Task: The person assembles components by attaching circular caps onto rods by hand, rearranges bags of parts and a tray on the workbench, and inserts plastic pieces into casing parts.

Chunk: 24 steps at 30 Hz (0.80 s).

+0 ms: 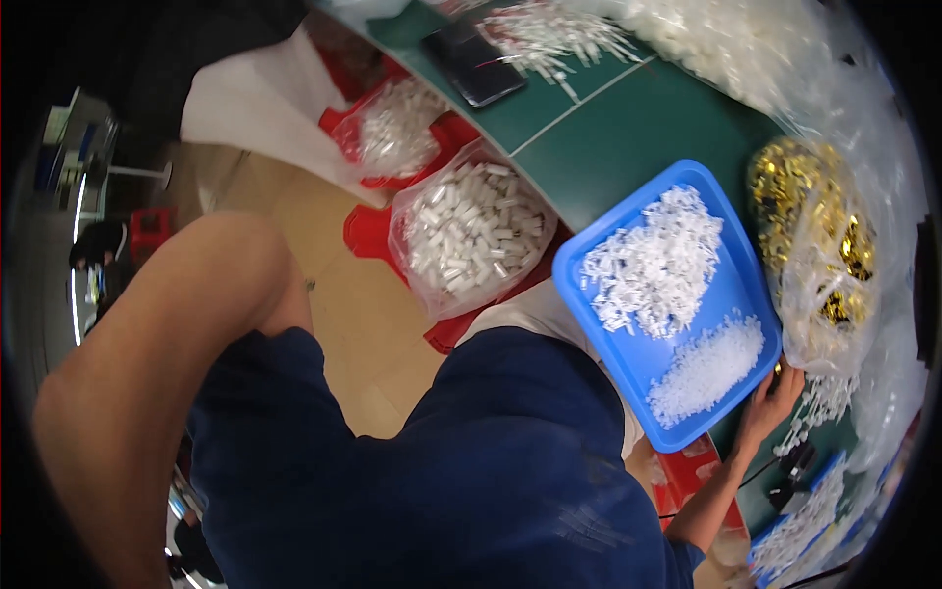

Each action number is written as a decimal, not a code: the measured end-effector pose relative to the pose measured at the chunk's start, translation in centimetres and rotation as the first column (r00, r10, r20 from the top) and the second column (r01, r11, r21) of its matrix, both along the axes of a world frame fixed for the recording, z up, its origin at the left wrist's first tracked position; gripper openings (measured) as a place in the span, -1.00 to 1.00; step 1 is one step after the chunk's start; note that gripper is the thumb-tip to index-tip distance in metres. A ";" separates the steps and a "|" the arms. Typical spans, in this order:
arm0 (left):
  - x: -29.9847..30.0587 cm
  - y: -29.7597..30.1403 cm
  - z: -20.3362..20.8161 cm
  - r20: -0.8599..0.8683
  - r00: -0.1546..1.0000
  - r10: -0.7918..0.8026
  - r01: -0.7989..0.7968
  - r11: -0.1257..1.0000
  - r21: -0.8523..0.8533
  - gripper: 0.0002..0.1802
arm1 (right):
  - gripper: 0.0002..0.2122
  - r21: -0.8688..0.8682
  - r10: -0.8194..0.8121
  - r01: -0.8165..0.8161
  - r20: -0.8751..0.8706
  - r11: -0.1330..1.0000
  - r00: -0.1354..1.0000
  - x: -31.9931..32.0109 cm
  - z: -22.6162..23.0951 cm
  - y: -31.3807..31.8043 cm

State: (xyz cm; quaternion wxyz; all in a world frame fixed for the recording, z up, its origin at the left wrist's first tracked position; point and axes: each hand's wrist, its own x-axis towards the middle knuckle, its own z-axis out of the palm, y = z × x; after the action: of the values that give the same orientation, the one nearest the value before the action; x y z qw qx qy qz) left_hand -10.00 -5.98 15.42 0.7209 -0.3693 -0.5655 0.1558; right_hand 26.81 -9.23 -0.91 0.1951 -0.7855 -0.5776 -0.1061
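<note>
A blue plastic tray (612,368) holds a pile of small white pieces (657,265) and a pile of tiny translucent bits (708,371). My right hand (772,401) is at the tray's lower right edge, beside a clear bag of shiny gold pieces (814,226). Its fingers look curled, partly hidden between tray and bag; what they hold, if anything, I cannot make out. On the left, my bent bare left arm (157,334) fills much of the picture, but its hand lies outside the view.
The tray rests on a green table (628,128). Left of it, clear bags of white cylinders (476,231) and white pieces (397,128) sit on red stools (368,231). A dark flat device (473,61), thin white sticks (559,39) and a large clear bag (726,44) lie farther back.
</note>
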 end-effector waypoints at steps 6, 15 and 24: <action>-4.2 0.1 -0.1 -0.002 0.997 0.076 -0.076 0.995 -0.067 -0.08 | -0.74 -0.082 0.033 -0.027 0.073 0.996 0.997 1.3 0.2 -1.0; -23.2 2.5 -1.6 0.853 -0.157 -0.497 0.530 0.686 0.498 -0.53 | -0.75 -0.075 0.101 -0.095 0.067 0.993 0.993 0.7 -0.4 0.5; -17.1 17.4 -20.4 0.961 -0.261 0.093 0.949 0.208 0.237 -0.66 | -0.73 0.033 0.082 -0.080 -0.063 0.996 0.995 -2.9 2.8 1.5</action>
State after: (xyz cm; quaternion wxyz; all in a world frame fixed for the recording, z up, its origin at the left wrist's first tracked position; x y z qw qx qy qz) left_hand -27.14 11.39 -4.94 -0.1127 -0.8300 -0.4713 -0.2762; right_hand 23.91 -7.76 1.86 0.2298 -0.7615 -0.6005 -0.0816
